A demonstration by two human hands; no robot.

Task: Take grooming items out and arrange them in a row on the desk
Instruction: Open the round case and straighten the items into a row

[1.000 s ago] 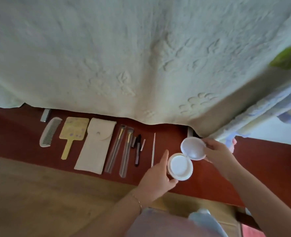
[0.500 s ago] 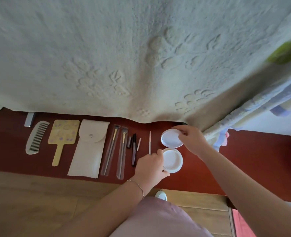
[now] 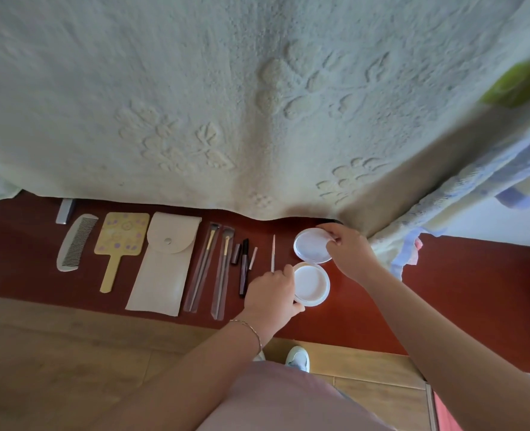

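Observation:
A white round compact lies open on the red-brown desk (image 3: 444, 306). Its base (image 3: 312, 284) is near me and its lid (image 3: 310, 245) is folded back. My left hand (image 3: 271, 293) grips the base's left rim. My right hand (image 3: 349, 251) pinches the lid's far right edge. To the left runs a row: a thin stick (image 3: 273, 253), a dark pen (image 3: 244, 269), a small tube (image 3: 235, 254), two bagged brushes (image 3: 209, 265), a cream pouch (image 3: 164, 262), a yellow hand mirror (image 3: 120, 241) and a grey comb (image 3: 75, 242).
A pale green embossed blanket (image 3: 257, 104) hangs over the desk's far part, its hem just behind the row. A small grey object (image 3: 65, 209) peeks from under the hem at the left. Wooden floor (image 3: 55, 353) and my shoe (image 3: 298, 357) lie below the desk's front edge.
Both hands lowered the open compact from the air onto the desk at the right end of the row. The lid now lies flat behind the base.

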